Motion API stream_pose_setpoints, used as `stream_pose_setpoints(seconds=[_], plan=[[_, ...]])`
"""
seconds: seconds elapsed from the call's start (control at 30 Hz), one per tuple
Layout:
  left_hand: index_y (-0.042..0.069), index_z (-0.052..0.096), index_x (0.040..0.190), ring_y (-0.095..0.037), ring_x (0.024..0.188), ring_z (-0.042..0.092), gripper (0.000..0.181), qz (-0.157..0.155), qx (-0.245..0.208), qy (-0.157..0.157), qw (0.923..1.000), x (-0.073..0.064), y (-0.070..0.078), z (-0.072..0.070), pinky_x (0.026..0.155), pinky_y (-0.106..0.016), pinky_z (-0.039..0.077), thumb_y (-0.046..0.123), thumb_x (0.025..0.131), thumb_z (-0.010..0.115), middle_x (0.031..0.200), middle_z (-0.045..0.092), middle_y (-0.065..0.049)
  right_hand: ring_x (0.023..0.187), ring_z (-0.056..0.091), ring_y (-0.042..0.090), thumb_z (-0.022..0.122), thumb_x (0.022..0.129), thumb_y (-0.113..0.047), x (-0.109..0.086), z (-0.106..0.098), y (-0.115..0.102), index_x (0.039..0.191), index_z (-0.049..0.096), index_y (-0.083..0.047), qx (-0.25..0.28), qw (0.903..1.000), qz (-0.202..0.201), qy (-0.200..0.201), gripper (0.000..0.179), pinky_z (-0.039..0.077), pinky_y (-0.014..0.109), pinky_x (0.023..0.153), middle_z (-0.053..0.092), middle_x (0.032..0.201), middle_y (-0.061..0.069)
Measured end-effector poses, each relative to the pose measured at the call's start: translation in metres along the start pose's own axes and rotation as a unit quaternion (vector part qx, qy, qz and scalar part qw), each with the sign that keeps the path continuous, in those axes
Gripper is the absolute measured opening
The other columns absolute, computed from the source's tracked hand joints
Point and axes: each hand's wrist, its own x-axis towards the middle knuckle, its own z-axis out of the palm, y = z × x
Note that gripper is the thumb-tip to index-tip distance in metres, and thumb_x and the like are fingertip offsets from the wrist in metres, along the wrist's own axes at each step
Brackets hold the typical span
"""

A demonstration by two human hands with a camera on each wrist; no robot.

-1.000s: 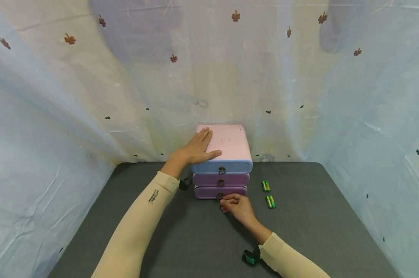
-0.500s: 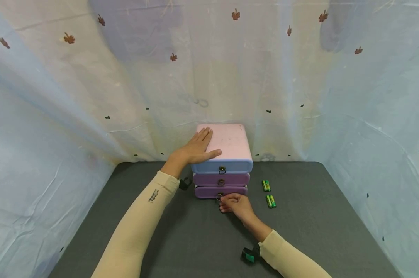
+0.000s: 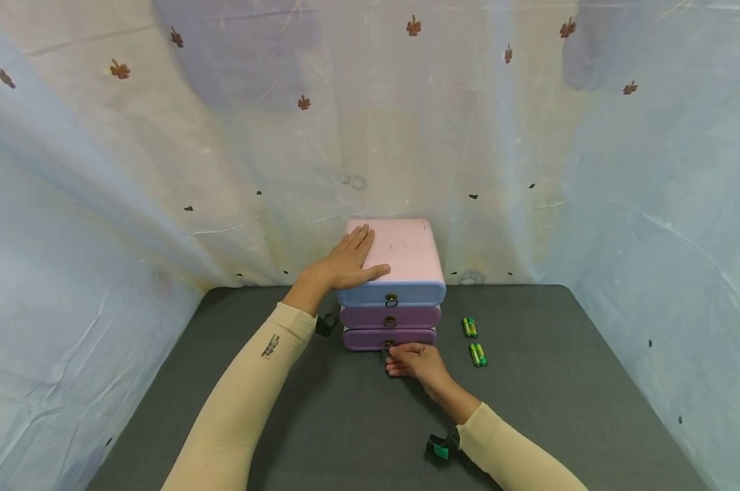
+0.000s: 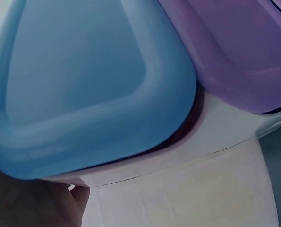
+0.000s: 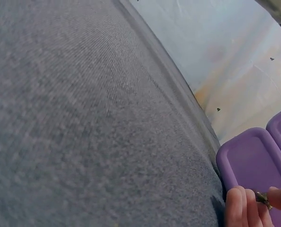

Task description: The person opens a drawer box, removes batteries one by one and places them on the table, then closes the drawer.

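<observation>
A small chest of drawers with a pink top (image 3: 406, 249) stands at the back of the table. Its fronts are a blue drawer (image 3: 360, 294) above two purple ones, each with a ring pull. My left hand (image 3: 344, 268) rests flat on the pink top, fingers spread; the left wrist view has the blue drawer front (image 4: 79, 71) close up. At the bottom purple drawer (image 3: 363, 339), my right hand (image 3: 421, 367) pinches the ring pull (image 5: 260, 196) between thumb and fingers. The fingers partly hide that ring.
Right of the chest lie a far pair of green batteries (image 3: 470, 327) and a nearer pair of batteries (image 3: 478, 354). A dark grey cloth covers the table (image 3: 529, 416). Pale patterned sheeting (image 3: 370, 150) hangs behind and at both sides.
The right fingers have shifted very slightly at the ring pull, with the lower fingers spreading a little. The left hand, chest and batteries stay as they were.
</observation>
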Motion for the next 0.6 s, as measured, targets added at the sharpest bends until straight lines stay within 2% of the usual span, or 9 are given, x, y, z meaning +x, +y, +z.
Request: stream_pose_setpoints(seconds=[0.6], plan=[[0.004, -0.007, 0.171, -0.026, 0.166, -0.014, 0.099, -0.001, 0.000, -0.012, 0.9999, 0.0031, -0.0032, 0.0005, 0.135, -0.043, -0.007, 0.064, 0.109, 0.041, 0.180, -0.013, -0.014, 0.081, 0.080, 0.024, 0.074, 0.101, -0.003, -0.0018, 0.0007, 0.0019, 0.118, 0.068, 0.017, -0.001, 0.9999, -0.010, 0.009, 0.027, 0.068, 0.039, 0.077, 0.078, 0.100, 0.028]])
